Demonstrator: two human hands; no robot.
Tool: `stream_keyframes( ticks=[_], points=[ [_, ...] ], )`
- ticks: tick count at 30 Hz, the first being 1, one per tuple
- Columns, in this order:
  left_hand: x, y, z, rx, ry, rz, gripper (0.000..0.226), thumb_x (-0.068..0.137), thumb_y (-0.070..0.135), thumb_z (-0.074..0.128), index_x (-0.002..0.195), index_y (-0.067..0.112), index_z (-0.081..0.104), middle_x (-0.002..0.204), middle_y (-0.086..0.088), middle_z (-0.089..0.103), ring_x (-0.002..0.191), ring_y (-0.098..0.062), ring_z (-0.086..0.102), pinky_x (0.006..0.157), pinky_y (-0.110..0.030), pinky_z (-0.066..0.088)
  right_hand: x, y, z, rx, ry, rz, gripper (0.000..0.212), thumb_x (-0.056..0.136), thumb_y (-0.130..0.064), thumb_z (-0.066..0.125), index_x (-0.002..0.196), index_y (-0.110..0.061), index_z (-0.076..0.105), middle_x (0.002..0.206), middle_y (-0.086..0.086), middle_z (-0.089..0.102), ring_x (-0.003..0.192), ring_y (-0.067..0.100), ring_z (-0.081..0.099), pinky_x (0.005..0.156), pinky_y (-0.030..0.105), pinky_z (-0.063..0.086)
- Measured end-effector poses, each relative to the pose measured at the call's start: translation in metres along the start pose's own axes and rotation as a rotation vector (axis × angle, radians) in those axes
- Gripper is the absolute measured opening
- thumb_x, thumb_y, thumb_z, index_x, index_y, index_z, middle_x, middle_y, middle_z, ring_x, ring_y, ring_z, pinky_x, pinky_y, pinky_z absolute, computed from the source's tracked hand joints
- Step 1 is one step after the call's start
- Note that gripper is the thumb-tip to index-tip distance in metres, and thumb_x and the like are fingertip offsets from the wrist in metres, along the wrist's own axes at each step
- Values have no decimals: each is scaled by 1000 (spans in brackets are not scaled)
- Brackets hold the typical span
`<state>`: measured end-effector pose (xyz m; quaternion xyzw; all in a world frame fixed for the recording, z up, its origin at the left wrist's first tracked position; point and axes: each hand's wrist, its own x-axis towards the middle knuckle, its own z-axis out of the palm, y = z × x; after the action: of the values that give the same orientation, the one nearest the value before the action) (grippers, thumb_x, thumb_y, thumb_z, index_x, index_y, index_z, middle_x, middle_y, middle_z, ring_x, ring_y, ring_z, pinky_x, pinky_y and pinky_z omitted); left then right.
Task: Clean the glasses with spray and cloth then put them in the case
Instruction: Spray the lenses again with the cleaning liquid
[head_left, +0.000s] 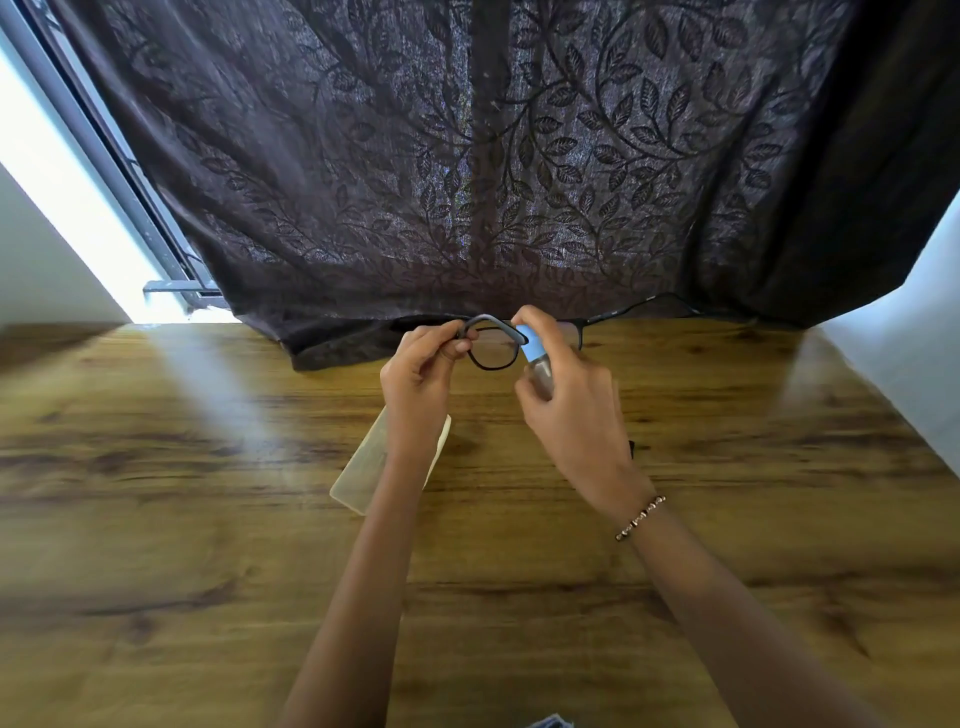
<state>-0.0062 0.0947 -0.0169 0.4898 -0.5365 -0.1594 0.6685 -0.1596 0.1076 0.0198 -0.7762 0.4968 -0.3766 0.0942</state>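
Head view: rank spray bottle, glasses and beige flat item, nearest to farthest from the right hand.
1. spray bottle, held in the right hand.
2. glasses, just left, in the left hand.
3. beige flat item, on the table under the left forearm.

Head view, contents:
- Glasses (493, 359), dark round frame, held above the counter (208, 519); left hand (415, 379) pinches the frame's left end.
- Spray bottle (537, 364), blue top, clear body, gripped by the right hand (571, 415), one finger on top, nozzle just beside the lens.
- Bracelet (640, 518), beaded, on the right wrist.
- Pale flat item (363, 467) on the counter under the left wrist; case or cloth, cannot tell.
- Curtain (467, 156), dark, leaf-patterned, behind.
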Motion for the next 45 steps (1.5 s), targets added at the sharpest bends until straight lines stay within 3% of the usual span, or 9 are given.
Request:
stream_keyframes(
  ticks=[4,11,16,24,28,30,35,40,45],
  points=[
    [-1,0,0,-10,5,-9,18,85,-5,61,102,-7,67,92,-21,66,88,-22,63,82,-34,52,0,-3,-2,-111,-46,-16,57,89,-23,58,140,-35,35,75,-1,54,51,16,51,53,32,47],
    [-2,2,2,-3,4,-20,17,85,-7,60,100,-6,68,86,-5,65,85,-13,61,80,-26,50,0,1,2,-162,-35,65,65,84,-12,60,139,-36,37,67,-3,50,52,17,47,54,26,36],
    [-1,2,2,9,6,-18,17,85,-9,60,100,-8,67,88,-10,64,83,2,61,79,-16,47,1,3,3,-156,-37,2,60,84,-23,58,139,-35,36,87,-1,56,51,15,50,51,26,38],
    [-3,1,1,-4,-1,-18,18,85,-8,59,101,-8,67,90,-12,65,85,-4,63,81,-23,52,-1,4,9,-63,-20,-8,66,76,-8,66,135,-30,45,58,-14,42,46,0,38,52,20,35],
    [-2,1,-2,6,9,-3,19,84,-7,61,102,-6,67,88,-1,65,87,-16,63,82,-25,51,-3,11,5,2,15,32,59,80,-20,62,133,-34,41,58,-19,45,49,-2,48,50,10,34],
    [-1,0,-3,15,13,-6,19,84,-7,60,102,-7,67,88,1,65,87,-9,62,81,-21,49,-5,18,1,35,5,29,58,86,-25,54,139,-35,35,60,-14,48,51,3,51,50,12,37],
    [0,-4,-7,42,14,12,22,84,-8,60,104,-3,66,88,5,64,84,3,60,80,-15,48,-9,34,-11,-75,-4,17,57,95,-22,52,146,-33,27,101,-2,63,70,14,61,62,27,38],
    [-3,-4,-6,23,9,6,23,83,-9,60,105,-5,66,88,0,65,84,2,61,80,-17,49,-7,41,-14,-71,1,75,56,86,-10,57,135,-34,40,62,-10,46,45,5,44,48,24,37],
    [-4,-2,-6,26,-6,-8,21,84,-7,60,104,-5,67,89,5,65,85,-5,62,81,-20,50,-5,37,-12,-148,36,83,58,82,-9,59,135,-29,46,58,-15,36,45,2,38,48,16,31]
  ],
)
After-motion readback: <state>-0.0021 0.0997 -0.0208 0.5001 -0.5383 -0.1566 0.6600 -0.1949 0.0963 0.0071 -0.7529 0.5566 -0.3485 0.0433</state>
